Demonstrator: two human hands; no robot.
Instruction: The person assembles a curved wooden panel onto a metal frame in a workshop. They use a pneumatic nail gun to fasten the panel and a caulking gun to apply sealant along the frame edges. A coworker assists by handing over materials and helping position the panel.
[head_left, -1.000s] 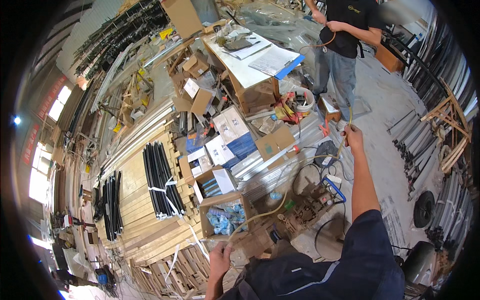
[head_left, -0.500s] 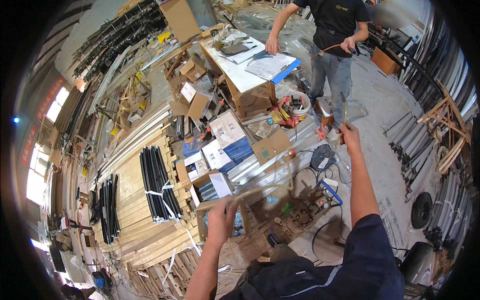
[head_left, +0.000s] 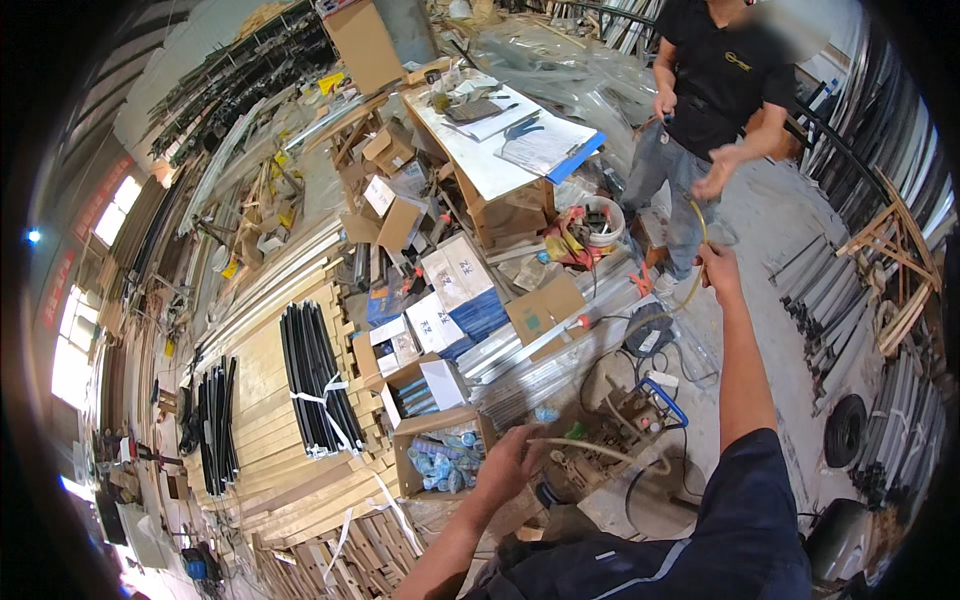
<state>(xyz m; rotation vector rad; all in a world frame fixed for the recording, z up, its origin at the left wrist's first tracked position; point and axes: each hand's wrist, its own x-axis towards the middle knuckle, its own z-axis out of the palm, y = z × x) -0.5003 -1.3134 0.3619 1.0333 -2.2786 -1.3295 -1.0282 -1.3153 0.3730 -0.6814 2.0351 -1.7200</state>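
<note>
A thin yellowish hose [head_left: 597,447] is strung between my two hands in a loose loop. My left hand [head_left: 512,465], low in the middle, is closed around one stretch of it beside an open carton of blue-wrapped pieces [head_left: 440,462]. Farther off to the right, my right hand [head_left: 718,268] grips the hose near its other end. A short yellow length sticks up past those fingers toward a co-worker [head_left: 715,90]. The loop hangs over a dusty machine [head_left: 575,478] with a blue handle [head_left: 668,402].
A white-topped table [head_left: 480,165] bears papers and a blue clipboard. Stacked cartons [head_left: 455,270], a white bucket [head_left: 603,222] and a black coiled cable [head_left: 650,330] lie ahead. Black bundled profiles [head_left: 318,375] rest on boards at left; long metal bars [head_left: 815,300] lie right.
My left hand has moved right, toward the machine, and the hose has slackened into a lower loop. My right hand has shifted slightly right. The co-worker has stepped right, away from the table.
</note>
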